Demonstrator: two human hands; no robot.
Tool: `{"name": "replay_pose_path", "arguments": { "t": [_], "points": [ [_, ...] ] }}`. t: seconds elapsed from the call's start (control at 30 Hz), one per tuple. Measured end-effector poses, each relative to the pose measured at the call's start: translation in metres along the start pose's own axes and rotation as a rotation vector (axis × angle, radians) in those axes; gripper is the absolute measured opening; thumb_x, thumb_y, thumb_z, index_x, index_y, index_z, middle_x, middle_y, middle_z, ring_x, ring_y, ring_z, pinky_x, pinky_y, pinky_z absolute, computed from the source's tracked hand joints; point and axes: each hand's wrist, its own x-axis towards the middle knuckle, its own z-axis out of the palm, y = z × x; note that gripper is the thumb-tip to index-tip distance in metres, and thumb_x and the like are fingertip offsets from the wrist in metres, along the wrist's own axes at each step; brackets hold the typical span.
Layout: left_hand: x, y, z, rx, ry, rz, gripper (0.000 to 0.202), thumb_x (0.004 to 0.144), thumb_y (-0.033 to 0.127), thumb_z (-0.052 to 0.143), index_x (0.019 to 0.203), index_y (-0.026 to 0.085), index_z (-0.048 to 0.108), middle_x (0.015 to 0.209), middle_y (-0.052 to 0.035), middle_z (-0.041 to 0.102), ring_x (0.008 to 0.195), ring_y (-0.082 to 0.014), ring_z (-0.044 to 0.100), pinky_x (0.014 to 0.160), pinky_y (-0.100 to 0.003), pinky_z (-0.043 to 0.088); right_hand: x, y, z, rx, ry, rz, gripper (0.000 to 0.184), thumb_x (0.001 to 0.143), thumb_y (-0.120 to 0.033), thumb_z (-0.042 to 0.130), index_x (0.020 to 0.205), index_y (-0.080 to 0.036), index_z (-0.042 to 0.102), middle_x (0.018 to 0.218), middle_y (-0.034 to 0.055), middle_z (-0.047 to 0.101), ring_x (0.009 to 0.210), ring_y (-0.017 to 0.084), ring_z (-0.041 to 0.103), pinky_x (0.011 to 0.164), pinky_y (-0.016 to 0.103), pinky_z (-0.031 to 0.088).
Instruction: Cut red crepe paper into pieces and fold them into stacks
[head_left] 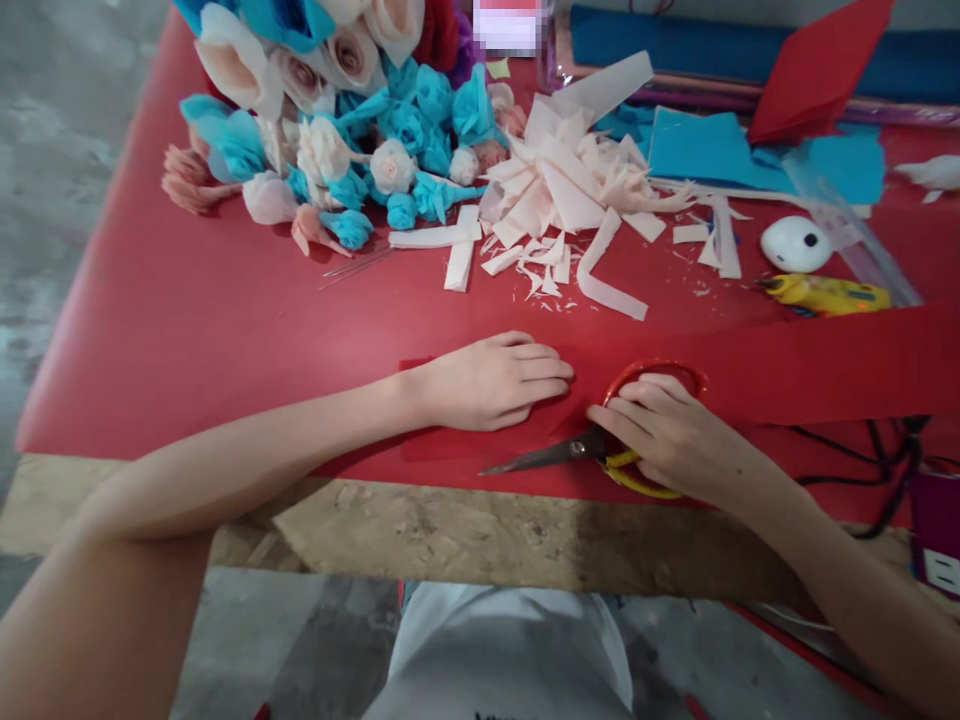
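My left hand (502, 382) lies palm down with its fingers stretched out, pressing on red paper (427, 445) spread over the red table cover. My right hand (664, 430) is closed around a pair of scissors (544, 458) with red and yellow handles. The dark blades look closed and point left, just below the fingers of my left hand. A long red paper strip (847, 365) runs off to the right beyond my right hand. Where the paper passes under both hands, its edges are hard to make out.
Paper flowers (394, 165) in blue, white and pink are heaped at the back left. Pale pink paper scraps (566, 185) lie beside them. On the right are a yellow glue gun (829, 295), a white rounded object (795, 244), blue paper (705, 145) and black cables (885, 470).
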Motion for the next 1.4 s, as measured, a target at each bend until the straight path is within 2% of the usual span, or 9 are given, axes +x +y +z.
{"name": "replay_pose_path", "arguments": {
  "t": [0.17, 0.4, 0.63, 0.83, 0.97, 1.1, 1.4],
  "points": [
    [0.000, 0.000, -0.001, -0.004, -0.008, 0.001, 0.033, 0.087, 0.019, 0.041, 0.117, 0.012, 0.053, 0.128, -0.0109, 0.055, 0.114, -0.0226, 0.051, 0.093, -0.037, 0.038, -0.001, 0.000, -0.003, -0.070, 0.008, -0.024, 0.032, 0.085, -0.006, 0.032, 0.098, -0.010, 0.061, 0.076, 0.0068, 0.062, 0.077, 0.019, 0.045, 0.080, 0.035, 0.035],
    [0.002, -0.001, -0.002, 0.005, -0.012, 0.012, 0.033, 0.087, 0.018, 0.041, 0.116, 0.012, 0.054, 0.127, -0.0117, 0.055, 0.113, -0.0225, 0.052, 0.092, -0.037, 0.038, -0.003, -0.002, -0.004, -0.129, 0.012, -0.047, 0.029, 0.087, -0.005, 0.034, 0.093, -0.011, 0.061, 0.072, 0.0051, 0.060, 0.076, 0.018, 0.047, 0.084, 0.035, 0.034],
    [0.000, 0.000, 0.000, 0.003, 0.019, 0.017, 0.033, 0.087, 0.018, 0.040, 0.117, 0.012, 0.053, 0.126, -0.0118, 0.055, 0.113, -0.0224, 0.052, 0.093, -0.037, 0.039, -0.006, -0.013, -0.002, -0.186, -0.044, 0.092, 0.029, 0.086, -0.010, 0.037, 0.107, -0.012, 0.057, 0.087, 0.0075, 0.061, 0.084, 0.021, 0.046, 0.085, 0.038, 0.030],
    [0.000, -0.001, 0.002, 0.011, 0.052, 0.022, 0.036, 0.087, 0.014, 0.039, 0.121, 0.009, 0.048, 0.125, -0.0139, 0.056, 0.112, -0.0214, 0.053, 0.092, -0.036, 0.040, 0.006, -0.021, 0.002, -0.194, -0.011, 0.088, 0.029, 0.085, -0.009, 0.038, 0.107, -0.010, 0.058, 0.088, 0.0081, 0.061, 0.084, 0.020, 0.045, 0.084, 0.037, 0.030],
    [0.001, 0.000, 0.003, 0.019, 0.069, 0.024, 0.034, 0.087, 0.014, 0.038, 0.118, 0.008, 0.050, 0.121, -0.0140, 0.058, 0.109, -0.0212, 0.054, 0.091, -0.036, 0.041, 0.015, -0.023, 0.003, -0.137, -0.002, 0.088, 0.029, 0.085, -0.010, 0.037, 0.104, -0.010, 0.059, 0.088, 0.0089, 0.062, 0.081, 0.021, 0.044, 0.085, 0.038, 0.029],
    [0.001, 0.000, 0.003, 0.036, 0.081, 0.033, 0.032, 0.087, 0.015, 0.039, 0.115, 0.008, 0.052, 0.120, -0.0142, 0.059, 0.109, -0.0216, 0.055, 0.090, -0.036, 0.042, 0.020, -0.021, 0.001, -0.095, 0.014, 0.047, 0.028, 0.086, -0.011, 0.034, 0.097, -0.010, 0.061, 0.081, 0.0085, 0.061, 0.077, 0.020, 0.043, 0.082, 0.037, 0.030],
    [-0.001, -0.002, 0.004, 0.025, 0.059, 0.039, 0.034, 0.086, 0.016, 0.039, 0.117, 0.010, 0.050, 0.125, -0.0138, 0.056, 0.113, -0.0221, 0.053, 0.092, -0.037, 0.040, 0.019, -0.018, -0.005, -0.171, 0.020, -0.063, 0.031, 0.088, -0.006, 0.032, 0.089, -0.013, 0.062, 0.067, 0.0037, 0.058, 0.070, 0.017, 0.045, 0.080, 0.033, 0.032]
  ]
}}
